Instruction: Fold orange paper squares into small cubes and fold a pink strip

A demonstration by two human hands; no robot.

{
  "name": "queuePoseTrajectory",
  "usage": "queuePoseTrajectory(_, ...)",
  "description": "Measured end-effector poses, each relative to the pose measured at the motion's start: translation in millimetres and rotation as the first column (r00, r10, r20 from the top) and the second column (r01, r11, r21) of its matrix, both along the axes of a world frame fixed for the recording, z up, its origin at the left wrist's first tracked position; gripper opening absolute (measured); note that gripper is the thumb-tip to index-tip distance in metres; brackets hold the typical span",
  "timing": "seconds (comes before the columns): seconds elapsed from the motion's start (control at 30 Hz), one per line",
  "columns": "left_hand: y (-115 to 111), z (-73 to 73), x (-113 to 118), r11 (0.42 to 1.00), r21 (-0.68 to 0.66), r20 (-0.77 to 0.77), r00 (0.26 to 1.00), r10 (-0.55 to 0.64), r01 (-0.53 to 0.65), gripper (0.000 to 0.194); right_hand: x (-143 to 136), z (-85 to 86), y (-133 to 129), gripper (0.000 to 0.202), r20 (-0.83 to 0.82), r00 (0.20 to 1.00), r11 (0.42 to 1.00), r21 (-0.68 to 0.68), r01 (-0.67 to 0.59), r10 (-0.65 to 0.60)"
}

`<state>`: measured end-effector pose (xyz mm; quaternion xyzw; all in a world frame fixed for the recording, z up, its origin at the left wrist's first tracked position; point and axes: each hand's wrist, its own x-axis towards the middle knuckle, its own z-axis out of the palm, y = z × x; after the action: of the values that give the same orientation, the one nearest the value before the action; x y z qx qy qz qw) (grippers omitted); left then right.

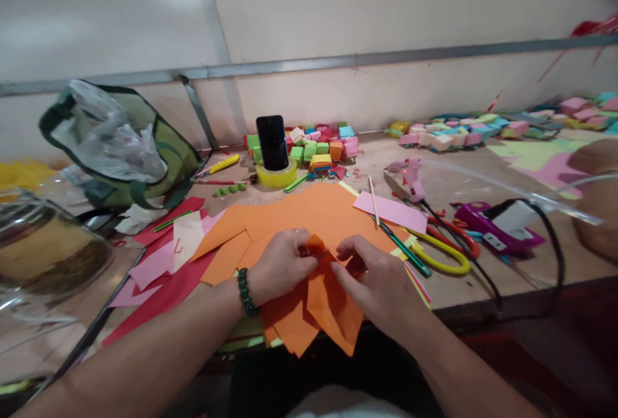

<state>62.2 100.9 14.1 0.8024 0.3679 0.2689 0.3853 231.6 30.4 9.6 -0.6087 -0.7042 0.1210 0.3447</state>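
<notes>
Pinching a bent orange paper piece at its crumpled top, the left hand has thumb and fingers pressed together on it in the head view. The right hand is at the piece's other side, fingers curled, thumb and index slightly parted; cannot tell whether they grip. The piece is between the hands, over the near table edge. Progress, as judged: upper end gathered and curled; lower part creased but loose, with pointed corners hanging, so shaping looks partial. Flat orange paper sheets lie beyond the hands, unfolded for the most part. Small multicoloured folded paper blocks sit grouped at the back and look complete. Pink hot-glue gun is out of hand; no glue visible on the piece.

Containers: green fabric bag, leaning open, holds crumpled clear plastic. Transparent rounded jar at far left has dark matter low inside, identity unclear. Yellow tape roll props a black phone upright
</notes>
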Motion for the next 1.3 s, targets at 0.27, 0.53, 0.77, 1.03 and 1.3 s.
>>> queuePoseTrajectory(0.27, -7, 6.2, 0, 0.993, 0.099, 0.055, 0.997, 0.061, -0.067, 0.011, -1, 9.4, -9, 0.018, 0.276, 0.958, 0.995, 0.081, 0.057, -0.077)
queuePoseTrajectory(0.53, -19, 10.0, 0, 0.932, 0.360, -0.150, 0.982, 0.111, -0.050, 0.025, -5, 21.9, 0, 0.012, 0.405, 0.914, 0.995, -0.070, 0.064, -0.031)
queuePoseTrajectory(0.77, -8, 12.1, -2, 0.998, 0.053, -0.167, 0.986, -0.018, 0.027, 0.023, 2, 23.7, 12, 0.013, 0.212, 0.977, 0.985, -0.163, 0.058, -0.022)
queuePoseTrajectory(1.03, -11, 14.7, 0, 0.994, 0.108, -0.211, 0.977, 0.011, 0.012, 0.015, 11, 10.3, 16, 0.010, -0.251, 0.961, 0.991, -0.040, -0.130, 0.116)
queuePoseTrajectory(1.3, -10, 13.2, 1, 0.976, 0.209, -0.242, 0.970, -0.009, 0.061, 0.016, 17, 16.5, 19, 0.015, -0.627, 0.772, 0.995, 0.041, -0.095, 0.100)
